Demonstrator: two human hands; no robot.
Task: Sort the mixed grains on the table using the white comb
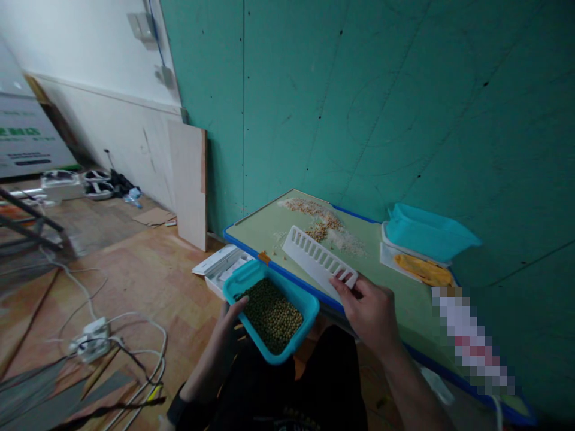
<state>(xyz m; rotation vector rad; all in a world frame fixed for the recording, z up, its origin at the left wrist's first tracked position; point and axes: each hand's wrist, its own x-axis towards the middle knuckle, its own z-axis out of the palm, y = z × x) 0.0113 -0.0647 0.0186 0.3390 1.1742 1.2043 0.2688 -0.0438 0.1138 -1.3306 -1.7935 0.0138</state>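
My left hand (224, 329) grips the left side of a blue plastic basket (309, 311), its thumb over the rim. Inside lie dark green beans (256, 305) and pale yellow-tan beans (286, 320). The basket is held below the near edge of a pale green table (404, 311) with a blue border. Pinched in my right hand (371, 311) is a white plastic strip with a row of slots (314, 263), tilted over the table's near edge. Beyond it, white grains (348, 239) and orange-yellow kernels (317, 230) are spread on the tabletop.
At the table's right stand another blue container (426, 233) and a yellow cloth-like item (422, 269). A green wall (336, 108) rises behind. An open white box (224, 269) sits left of the basket. Cables and a power strip (92, 338) lie on the floor; a board (188, 185) leans against the wall.
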